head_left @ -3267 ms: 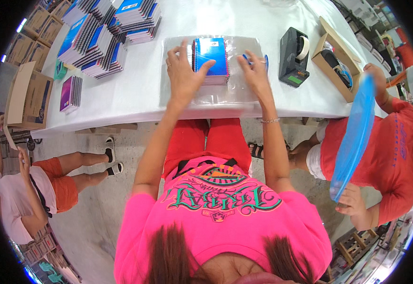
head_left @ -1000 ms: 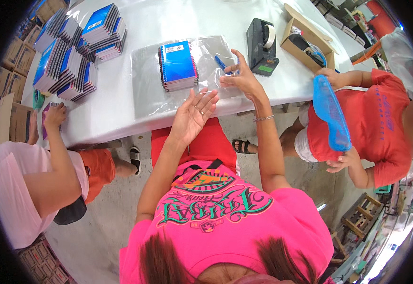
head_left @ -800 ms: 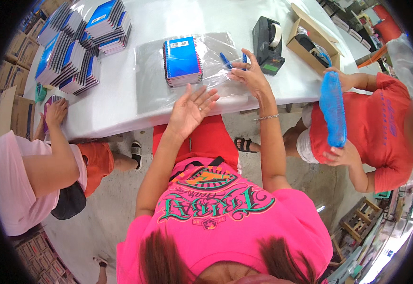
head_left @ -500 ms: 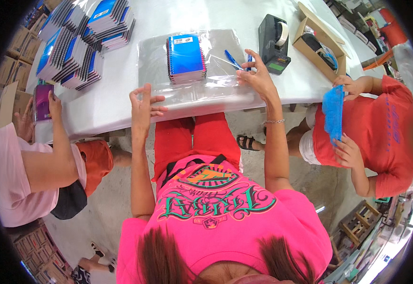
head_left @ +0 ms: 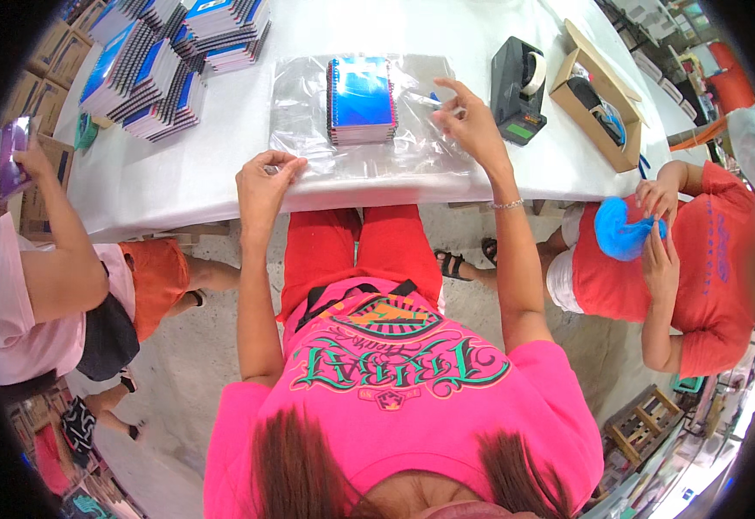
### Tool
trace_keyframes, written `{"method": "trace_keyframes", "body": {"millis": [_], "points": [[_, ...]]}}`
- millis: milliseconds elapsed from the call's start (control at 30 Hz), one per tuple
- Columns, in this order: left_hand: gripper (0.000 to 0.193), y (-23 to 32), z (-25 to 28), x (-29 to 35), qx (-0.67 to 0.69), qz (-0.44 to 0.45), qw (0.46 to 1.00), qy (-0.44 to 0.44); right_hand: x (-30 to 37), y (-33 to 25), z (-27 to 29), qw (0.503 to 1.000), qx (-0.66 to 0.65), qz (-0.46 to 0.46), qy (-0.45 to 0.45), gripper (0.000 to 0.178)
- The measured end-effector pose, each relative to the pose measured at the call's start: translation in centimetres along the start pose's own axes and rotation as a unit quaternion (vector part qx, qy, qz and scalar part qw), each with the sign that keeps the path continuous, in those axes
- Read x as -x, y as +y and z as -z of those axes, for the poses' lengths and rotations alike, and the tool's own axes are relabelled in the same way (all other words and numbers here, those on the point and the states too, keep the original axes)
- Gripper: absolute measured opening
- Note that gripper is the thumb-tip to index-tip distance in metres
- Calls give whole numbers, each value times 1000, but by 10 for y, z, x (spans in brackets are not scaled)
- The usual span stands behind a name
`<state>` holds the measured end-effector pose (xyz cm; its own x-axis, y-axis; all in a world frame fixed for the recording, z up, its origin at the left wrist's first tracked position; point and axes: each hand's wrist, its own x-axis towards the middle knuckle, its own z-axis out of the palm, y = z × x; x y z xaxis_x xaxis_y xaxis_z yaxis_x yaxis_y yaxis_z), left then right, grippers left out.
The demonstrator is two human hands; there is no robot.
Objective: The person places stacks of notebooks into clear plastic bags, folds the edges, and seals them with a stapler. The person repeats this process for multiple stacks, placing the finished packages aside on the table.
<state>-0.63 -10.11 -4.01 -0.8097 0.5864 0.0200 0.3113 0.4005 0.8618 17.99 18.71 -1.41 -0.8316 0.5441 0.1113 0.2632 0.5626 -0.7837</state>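
Head view: I see the left hand with its grip pinched on the near edge of the clear plastic sheet on the white desk, a blue spiral notebook stack upon it, the right hand pinching the sheet's right side beside the black tape dispenser.

blue notebook stack, clear plastic sheet, white table
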Motion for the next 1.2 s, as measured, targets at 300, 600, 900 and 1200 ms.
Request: {"method": "trace_keyframes", "body": {"millis": [300,600,900,1200], "points": [[71,38,-2,-47,-141,86,984,63,-27,-2,-3,989,74,-116,51,50],[86,4,-9,-84,182,70,981,1,-49,19,15,985,-93,-147,-8,43],[62,26,-1,-105,109,74,985,-109,-59,-2,9,997,-79,-9,-23,41],[37,35,-14,-117,23,4,998,-55,-75,11,16,973,-62,-212,-63,50]]}}
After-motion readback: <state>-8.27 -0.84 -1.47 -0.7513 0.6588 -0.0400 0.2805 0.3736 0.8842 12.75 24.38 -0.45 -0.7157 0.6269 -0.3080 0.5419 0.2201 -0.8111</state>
